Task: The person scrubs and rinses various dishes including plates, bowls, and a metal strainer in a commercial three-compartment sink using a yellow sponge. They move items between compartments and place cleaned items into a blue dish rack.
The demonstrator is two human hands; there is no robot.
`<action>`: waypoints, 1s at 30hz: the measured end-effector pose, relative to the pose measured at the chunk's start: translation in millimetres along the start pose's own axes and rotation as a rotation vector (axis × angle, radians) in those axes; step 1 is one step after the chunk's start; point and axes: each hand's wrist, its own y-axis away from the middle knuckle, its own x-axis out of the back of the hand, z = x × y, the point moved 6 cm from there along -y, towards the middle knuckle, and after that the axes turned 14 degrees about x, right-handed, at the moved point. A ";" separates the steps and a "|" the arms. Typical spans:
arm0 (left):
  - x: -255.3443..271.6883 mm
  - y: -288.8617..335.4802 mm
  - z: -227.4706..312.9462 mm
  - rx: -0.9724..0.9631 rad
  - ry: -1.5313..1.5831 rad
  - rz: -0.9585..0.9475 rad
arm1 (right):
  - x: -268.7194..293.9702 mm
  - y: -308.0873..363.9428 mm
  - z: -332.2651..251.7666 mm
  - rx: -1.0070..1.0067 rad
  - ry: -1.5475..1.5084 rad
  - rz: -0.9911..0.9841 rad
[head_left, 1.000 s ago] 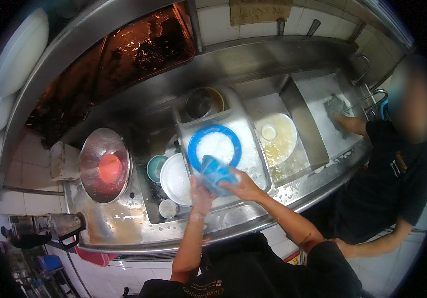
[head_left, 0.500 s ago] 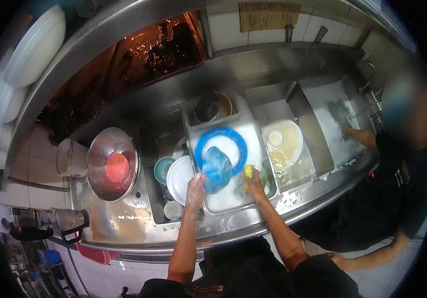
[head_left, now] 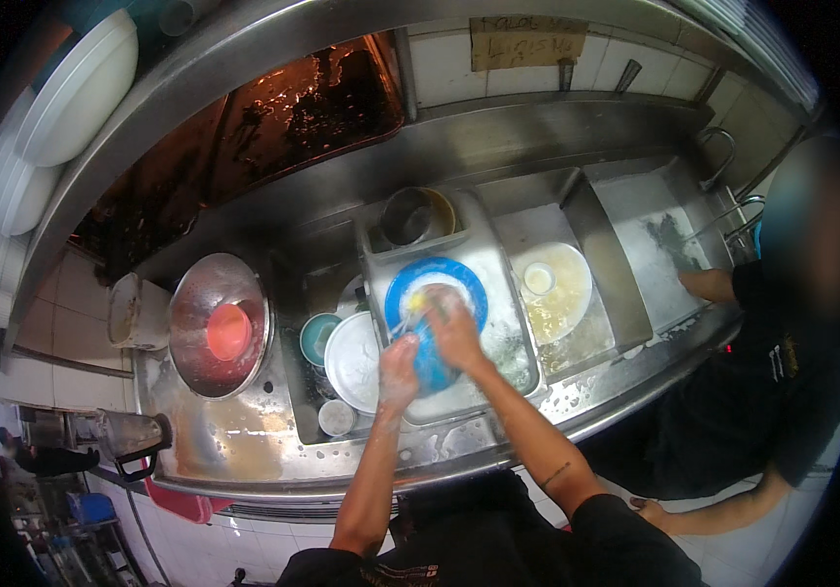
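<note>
The left hand [head_left: 400, 370] has its grip closed on the edge of a tilted blue bowl [head_left: 433, 370]; the right hand [head_left: 452, 331], motion-blurred, seems to grip a yellow sponge [head_left: 414, 302] at the bowl's far side. The left probably steadies the bowl against the sponge's pressure. Both hang over a sudsy tub [head_left: 538, 372], near its front left corner, presumably so drips land there. White plates [head_left: 350, 364] sit by the tub's left edge. On the steel table's [head_left: 234, 445] left end, a colander [head_left: 188, 328] cradles a pink bowl [head_left: 229, 332]. A co-worker [head_left: 762, 382] stands beyond the right end; tiles line the wall.
</note>
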 end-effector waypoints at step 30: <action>-60.0 26.2 -7.6 0.446 0.405 0.175 | 3.0 102.7 35.5 -0.481 -0.150 0.408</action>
